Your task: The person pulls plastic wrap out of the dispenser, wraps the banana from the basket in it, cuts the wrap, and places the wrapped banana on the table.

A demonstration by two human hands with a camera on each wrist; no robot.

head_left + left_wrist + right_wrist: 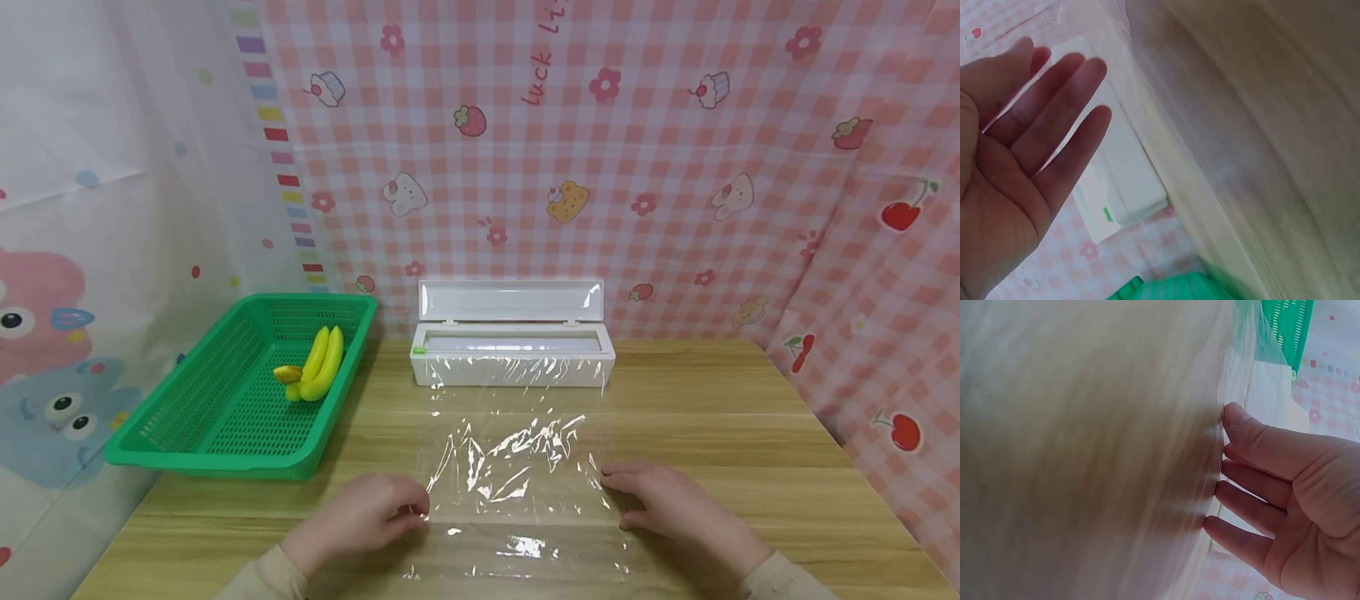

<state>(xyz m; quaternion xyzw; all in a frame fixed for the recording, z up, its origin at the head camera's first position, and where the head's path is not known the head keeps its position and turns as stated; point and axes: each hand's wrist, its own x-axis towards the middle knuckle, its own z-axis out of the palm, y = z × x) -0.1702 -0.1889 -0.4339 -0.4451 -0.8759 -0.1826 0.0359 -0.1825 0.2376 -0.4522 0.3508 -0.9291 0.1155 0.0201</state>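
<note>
A sheet of clear cling film point(517, 467) stretches over the wooden table from a white dispenser box point(512, 371), whose lid stands up. At the film's left edge is my left hand point(363, 517), its fingers loosely bent; in the left wrist view the fingers are spread with nothing between them. My right hand point(663, 504) is at the film's right edge. In the right wrist view the right fingertips point(1212, 523) touch the film's surface, fingers nearly straight and thumb apart. A small green slider point(420, 350) sits at the box's left end.
A green plastic basket point(225, 462) stands on the left side of the table, with yellow bananas point(322, 367) inside. Behind the box hangs a pink checked cloth point(525, 208). A white patterned cloth point(150, 208) covers the left side. The wooden table point(720, 417) shows its grain at right.
</note>
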